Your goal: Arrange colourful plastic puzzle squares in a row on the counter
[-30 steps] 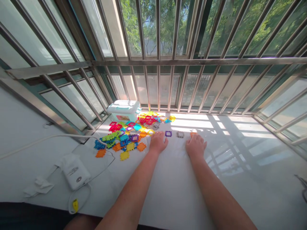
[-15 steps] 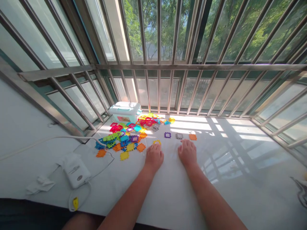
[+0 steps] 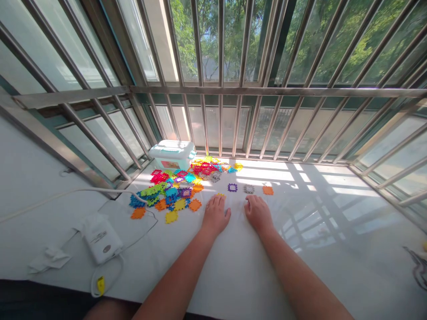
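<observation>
My left hand (image 3: pixel 216 215) lies palm down on the white surface, its fingers stretched forward and thumb apart. Under its fingertips a yellow interlocking plastic piece (image 3: pixel 220 195) shows only at its far edge; the rest is hidden. My right hand (image 3: pixel 258 213) rests with its fingers curled in, and no piece shows in it. Just beyond the hands three pieces lie apart in a row: a purple square frame (image 3: pixel 232 188), a grey one (image 3: pixel 248 189) and an orange one (image 3: pixel 267 190). The grey piece is nearest to my right fingers.
A pile of colourful interlocking pieces (image 3: pixel 171 191) spreads at left, before a lidded plastic box (image 3: pixel 172 153). A white device (image 3: pixel 102 244) with a cable and a crumpled tissue (image 3: pixel 50 259) lie nearer on the left. Metal window bars (image 3: pixel 220 124) stand behind.
My left hand has flattened and moved forward over the yellow piece, covering more of it, with its thumb spread out. My right hand has shifted slightly left. The view has tilted a little.
</observation>
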`<move>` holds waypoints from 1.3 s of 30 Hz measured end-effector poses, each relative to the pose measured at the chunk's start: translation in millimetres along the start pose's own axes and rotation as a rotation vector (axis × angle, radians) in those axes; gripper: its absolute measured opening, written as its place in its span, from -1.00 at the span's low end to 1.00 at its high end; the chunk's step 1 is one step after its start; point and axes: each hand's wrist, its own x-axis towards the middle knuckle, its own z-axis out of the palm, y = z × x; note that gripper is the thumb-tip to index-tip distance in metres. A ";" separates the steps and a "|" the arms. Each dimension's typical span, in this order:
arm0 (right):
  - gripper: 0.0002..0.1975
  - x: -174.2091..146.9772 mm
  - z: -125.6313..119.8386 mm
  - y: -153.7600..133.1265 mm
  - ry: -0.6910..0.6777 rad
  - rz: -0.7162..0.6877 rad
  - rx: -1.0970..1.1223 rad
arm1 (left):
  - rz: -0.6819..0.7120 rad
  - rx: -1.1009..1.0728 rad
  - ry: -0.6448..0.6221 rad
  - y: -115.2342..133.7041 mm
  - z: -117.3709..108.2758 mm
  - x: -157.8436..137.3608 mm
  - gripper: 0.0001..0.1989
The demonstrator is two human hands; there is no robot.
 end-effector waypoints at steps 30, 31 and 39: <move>-0.75 6.3 -11.5 -14.4 -0.242 0.267 -0.140 | -0.219 0.032 0.067 -33.1 11.3 91.0 -0.44; -0.76 6.4 -11.6 -14.5 -0.239 0.267 -0.137 | -0.233 0.035 0.062 -36.2 11.5 96.7 -0.43; -0.77 6.8 -12.0 -13.7 -0.229 0.266 -0.121 | -0.216 0.088 0.134 -53.3 20.3 122.7 -0.49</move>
